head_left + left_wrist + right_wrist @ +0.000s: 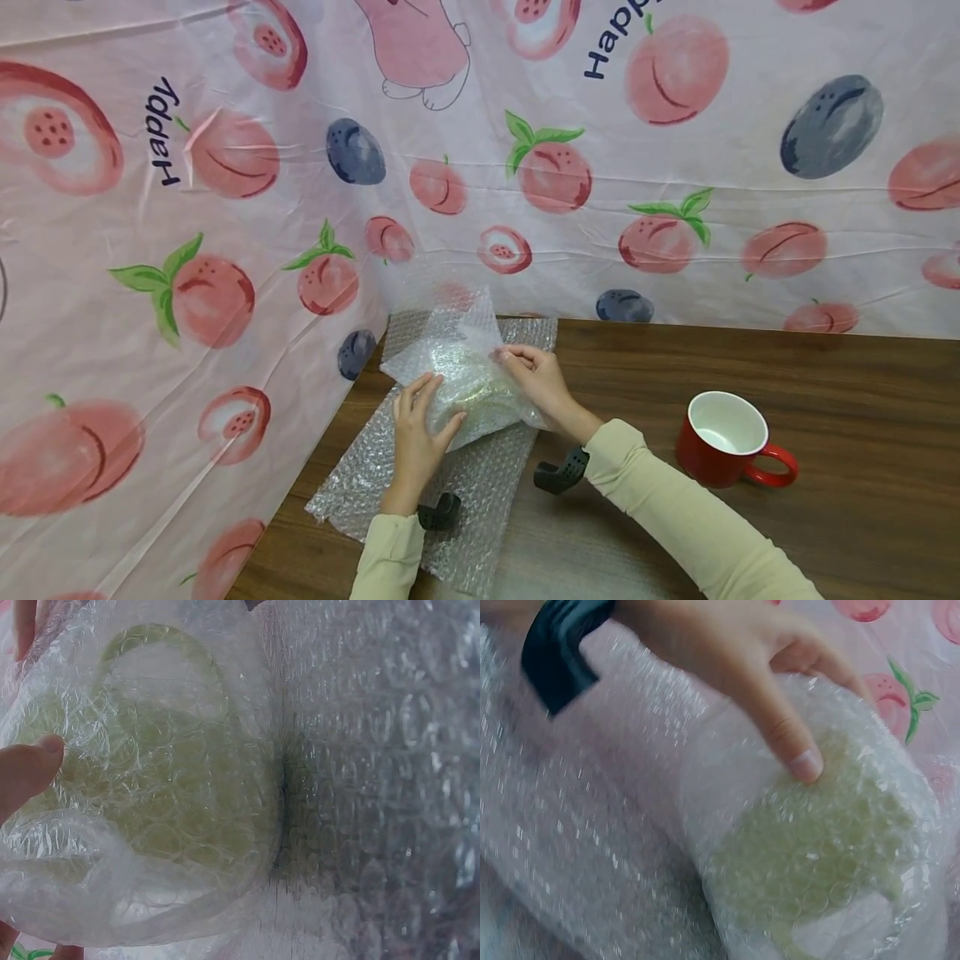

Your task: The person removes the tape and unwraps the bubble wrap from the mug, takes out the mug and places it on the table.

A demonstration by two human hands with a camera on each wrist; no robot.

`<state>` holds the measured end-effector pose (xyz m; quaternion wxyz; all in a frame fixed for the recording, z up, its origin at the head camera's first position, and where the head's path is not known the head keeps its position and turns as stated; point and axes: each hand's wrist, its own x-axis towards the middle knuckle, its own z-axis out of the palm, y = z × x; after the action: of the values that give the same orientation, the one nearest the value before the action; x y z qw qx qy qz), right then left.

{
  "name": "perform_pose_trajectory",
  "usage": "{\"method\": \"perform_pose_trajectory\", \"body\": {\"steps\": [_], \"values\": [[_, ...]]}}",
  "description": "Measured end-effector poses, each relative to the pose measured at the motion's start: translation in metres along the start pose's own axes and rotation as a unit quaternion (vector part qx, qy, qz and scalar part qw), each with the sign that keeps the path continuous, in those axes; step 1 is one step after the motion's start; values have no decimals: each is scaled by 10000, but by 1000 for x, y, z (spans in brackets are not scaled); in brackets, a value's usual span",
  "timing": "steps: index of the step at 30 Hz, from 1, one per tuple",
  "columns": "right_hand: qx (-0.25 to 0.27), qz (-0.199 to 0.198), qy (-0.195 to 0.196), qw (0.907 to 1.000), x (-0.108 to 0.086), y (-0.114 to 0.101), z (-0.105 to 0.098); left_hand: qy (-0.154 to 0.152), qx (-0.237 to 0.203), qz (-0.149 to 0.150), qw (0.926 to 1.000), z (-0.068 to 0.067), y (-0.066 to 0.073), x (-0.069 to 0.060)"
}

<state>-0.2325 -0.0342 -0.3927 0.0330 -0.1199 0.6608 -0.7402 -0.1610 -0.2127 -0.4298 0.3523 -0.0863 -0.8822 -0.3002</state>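
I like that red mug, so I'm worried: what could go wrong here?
The red mug stands unwrapped near the right sleeve, so a swing of that arm might knock it. The green thing might slide out of its bubble wrap, which looks loose with a flap sticking up, if the left hand and right hand ease off.

Closed in at left and behind by pale pink sheeting [300, 125] meeting in a corner, printed with peaches [213, 300], dark blue fruit [831, 127], the word "Happy" [159, 133] and a pink cartoon figure [416, 50]. Creased in long lines at left, wrinkled across the back. Furnished below with a dark brown wood-grain table [862, 375], lit to a greyish sheen toward the near side.
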Motion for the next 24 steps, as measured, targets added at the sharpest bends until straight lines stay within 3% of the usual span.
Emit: {"method": "perform_pose_trajectory", "body": {"steps": [6,12,24], "values": [[850,834,158,9928,4,3,0,62,-42,16,10000,1,-3,0],[1799,1369,243,9738,4,5,0,97,-80,71,9999,2,-7,-2],[3168,1484,510,9354,5,6,-5,70,-91,101,9999,2,-10,-1]]}}
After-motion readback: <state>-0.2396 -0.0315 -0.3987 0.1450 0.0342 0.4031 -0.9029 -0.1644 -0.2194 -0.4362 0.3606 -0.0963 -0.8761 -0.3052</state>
